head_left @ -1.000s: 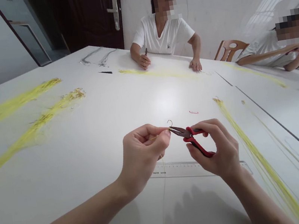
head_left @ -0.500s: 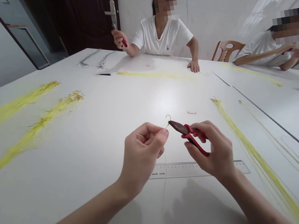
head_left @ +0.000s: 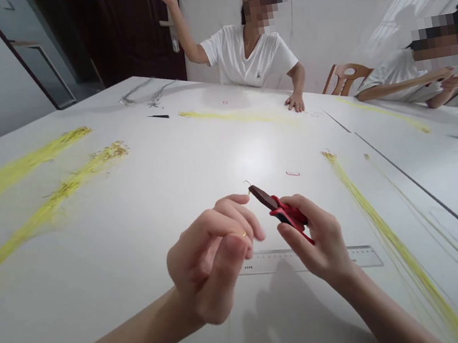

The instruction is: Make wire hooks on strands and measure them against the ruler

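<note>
My right hand (head_left: pixel 320 235) is closed around the red-and-black handles of a pair of pliers (head_left: pixel 264 198). At the tips of the dark jaws is a small fish hook (head_left: pixel 248 183), its bend pointing up and away. My left hand (head_left: pixel 208 261) is closer to me, thumb and forefinger pinched together with a bit of yellow line (head_left: pixel 243 234) showing between them; the other fingers are loosely curled. Most of the line is hidden or too thin to follow. Beneath both hands lies a clear ruler (head_left: pixel 364 256), partly covered by them.
Yellow bundles of hooked line lie at left (head_left: pixel 62 189) and right (head_left: pixel 376 223). A small red piece (head_left: pixel 292 173) rests beyond the pliers. A black-handled tool (head_left: pixel 159 116) lies farther back. Across the table, one person (head_left: pixel 254 54) raises a hand; another person (head_left: pixel 396 75) sits at right.
My left hand has drawn back toward me and left, away from the hook. The pliers have shifted slightly left with the hook. The co-worker opposite has raised one hand high.
</note>
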Demonstrator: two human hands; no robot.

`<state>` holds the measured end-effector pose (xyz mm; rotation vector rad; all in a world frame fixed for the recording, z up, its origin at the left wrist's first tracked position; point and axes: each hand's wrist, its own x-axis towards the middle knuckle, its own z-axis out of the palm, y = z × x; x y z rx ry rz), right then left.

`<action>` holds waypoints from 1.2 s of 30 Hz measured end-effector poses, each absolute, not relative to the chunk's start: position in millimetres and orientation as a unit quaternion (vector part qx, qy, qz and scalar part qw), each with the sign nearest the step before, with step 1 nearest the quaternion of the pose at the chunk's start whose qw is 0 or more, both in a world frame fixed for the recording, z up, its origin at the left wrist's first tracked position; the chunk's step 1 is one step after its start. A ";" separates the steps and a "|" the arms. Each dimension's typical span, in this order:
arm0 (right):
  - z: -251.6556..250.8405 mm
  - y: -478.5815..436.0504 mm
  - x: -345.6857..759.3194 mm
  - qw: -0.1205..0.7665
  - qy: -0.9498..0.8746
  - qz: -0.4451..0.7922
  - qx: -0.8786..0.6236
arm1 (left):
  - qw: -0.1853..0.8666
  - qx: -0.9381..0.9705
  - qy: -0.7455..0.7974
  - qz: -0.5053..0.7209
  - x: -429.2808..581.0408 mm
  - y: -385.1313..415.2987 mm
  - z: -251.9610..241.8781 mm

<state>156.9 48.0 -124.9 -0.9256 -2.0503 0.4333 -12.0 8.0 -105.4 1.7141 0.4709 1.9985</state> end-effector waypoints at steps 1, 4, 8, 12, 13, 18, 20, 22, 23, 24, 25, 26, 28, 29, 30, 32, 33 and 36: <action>-124.7 47.5 156.7 0.412 -0.815 0.177 -0.367 | 0.228 0.623 0.175 0.728 -11.6 7.9 -104.6; -123.5 45.9 156.5 0.412 -0.816 0.185 -0.362 | 0.226 0.618 0.174 0.733 -10.6 7.3 -103.4; -122.5 44.6 156.9 0.413 -0.817 0.202 -0.348 | 0.225 0.624 0.175 0.728 -10.3 3.7 -102.6; -122.0 43.8 157.3 0.415 -0.814 0.209 -0.349 | 0.263 0.592 0.229 0.727 -8.7 -1.4 -102.7; -121.7 43.5 157.2 0.415 -0.812 0.209 -0.353 | 0.275 0.580 0.243 0.728 -8.2 -2.2 -103.1; -120.9 41.9 154.1 0.415 -0.803 0.199 -0.379 | 0.311 0.547 0.252 0.735 -6.4 -1.8 -107.7; -121.9 42.3 152.9 0.415 -0.800 0.192 -0.388 | 0.325 0.536 0.250 0.738 -5.9 -0.7 -109.3; -123.5 43.5 153.0 0.417 -0.801 0.188 -0.387 | 0.357 0.515 0.253 0.737 -5.7 0.4 -109.9; -124.4 44.4 153.6 0.419 -0.801 0.186 -0.384 | 0.379 0.500 0.253 0.737 -5.8 1.1 -109.7; -125.2 45.3 154.3 0.423 -0.801 0.185 -0.381 | 0.399 0.481 0.250 0.739 -6.0 1.8 -109.2; -125.8 46.1 155.1 0.427 -0.800 0.183 -0.380 | 0.418 0.459 0.245 0.745 -6.2 2.7 -108.5; -126.2 46.7 155.8 0.431 -0.798 0.182 -0.381 | 0.431 0.435 0.241 0.753 -6.6 3.7 -107.7; -126.5 47.4 156.5 0.435 -0.795 0.178 -0.383 | 0.451 0.386 0.259 0.762 -7.4 5.8 -105.9; -126.4 47.4 156.3 0.436 -0.795 0.177 -0.384 | 0.462 0.364 0.287 0.756 -7.9 7.0 -105.1; -126.1 47.2 155.9 0.435 -0.796 0.175 -0.384 | 0.475 0.348 0.321 0.742 -8.5 8.1 -104.2; -125.2 46.4 154.9 0.432 -0.799 0.171 -0.382 | 0.503 0.339 0.383 0.696 -9.7 10.3 -102.5; -124.8 46.1 154.5 0.431 -0.800 0.171 -0.381 | 0.517 0.345 0.402 0.672 -10.2 11.4 -101.8; -124.2 46.0 155.0 0.436 -0.797 0.173 -0.381 | 0.554 0.375 0.415 0.616 -11.1 14.2 -101.2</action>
